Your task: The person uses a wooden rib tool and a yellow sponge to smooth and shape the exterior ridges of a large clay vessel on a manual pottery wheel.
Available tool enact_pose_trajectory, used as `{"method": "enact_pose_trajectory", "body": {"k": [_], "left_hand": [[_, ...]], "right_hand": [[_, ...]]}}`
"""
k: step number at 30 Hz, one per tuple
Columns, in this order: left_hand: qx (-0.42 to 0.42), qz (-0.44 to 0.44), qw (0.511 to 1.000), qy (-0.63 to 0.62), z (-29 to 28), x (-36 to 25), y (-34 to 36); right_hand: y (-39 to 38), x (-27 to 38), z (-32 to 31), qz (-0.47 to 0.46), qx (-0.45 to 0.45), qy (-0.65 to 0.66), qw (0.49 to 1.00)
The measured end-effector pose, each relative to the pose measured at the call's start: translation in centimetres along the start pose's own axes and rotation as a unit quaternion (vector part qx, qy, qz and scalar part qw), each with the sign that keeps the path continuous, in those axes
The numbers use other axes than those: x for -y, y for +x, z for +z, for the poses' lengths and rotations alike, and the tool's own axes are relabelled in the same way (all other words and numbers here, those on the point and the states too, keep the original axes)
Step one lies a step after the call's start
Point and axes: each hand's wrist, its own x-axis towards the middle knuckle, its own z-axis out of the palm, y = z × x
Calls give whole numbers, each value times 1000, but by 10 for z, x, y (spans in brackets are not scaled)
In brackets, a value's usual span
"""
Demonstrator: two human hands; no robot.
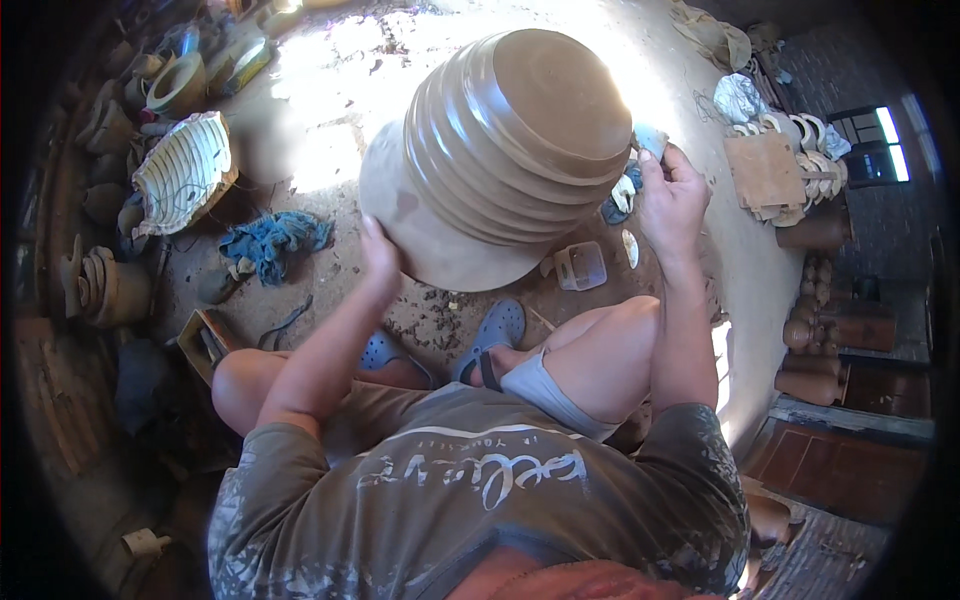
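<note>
Hands: left (380, 250) flat on ribbed clay pot (500, 150), right (668, 195) pinching sponge (650, 138) | dusty workshop floor (330, 140)

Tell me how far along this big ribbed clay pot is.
Done: the clay pot already stands fully shaped, with even ridges around its upper half and a smooth base. In hand: the left hand steadies its lower wall while the right hand presses a small pale tool against the ridged side. Left: apparently finishing the surface.

Dirt floor (330, 160): ribbed clay pot (500, 150), blue rag (272, 240), plastic tub (582, 266).
</note>
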Motion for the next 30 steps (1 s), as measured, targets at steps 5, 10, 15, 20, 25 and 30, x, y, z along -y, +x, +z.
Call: {"method": "enact_pose_trajectory", "body": {"k": [5, 10, 15, 20, 25, 30], "left_hand": [[90, -146, 982, 78, 42, 57, -121], [14, -70, 997, -39, 12, 37, -55], [-28, -12, 999, -13, 11, -17, -21], [111, -155, 978, 89, 36, 44, -125], [48, -114, 992, -31, 0, 37, -44], [-59, 21, 998, 10, 27, 18, -50]], "right_hand": [[1, 5, 1, 16, 3, -42, 999], [10, 11, 7, -5, 0, -25, 1000], [9, 14, 9, -2, 4, 5, 1000], [1, 18, 8, 5, 3, -10, 1000], [0, 22, 2, -10, 8, -27, 1000], [-9, 17, -1, -19, 4, -54, 998]]}}
